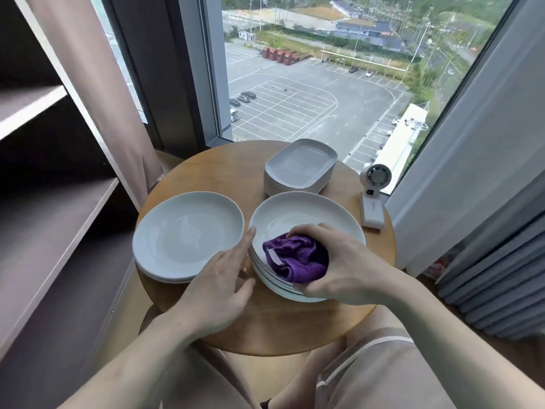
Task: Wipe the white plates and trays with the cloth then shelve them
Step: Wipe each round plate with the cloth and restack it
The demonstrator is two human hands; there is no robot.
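Observation:
A stack of white round plates (300, 214) stands on the right half of the round wooden table (265, 329). My right hand (345, 261) grips a bunched purple cloth (298, 258) and presses it into the top plate near its front rim. My left hand (224, 281) has straight fingers that touch the left rim of that stack. A shorter stack of white round plates (185, 234) lies on the left side. Behind them is a stack of white rectangular trays (300, 163).
A dark shelf unit (59, 214) with open shelves stands at the left, close to the table. A small white fan device (373, 196) sits at the table's right edge. A large window, a pink curtain and grey pleated curtains surround the table.

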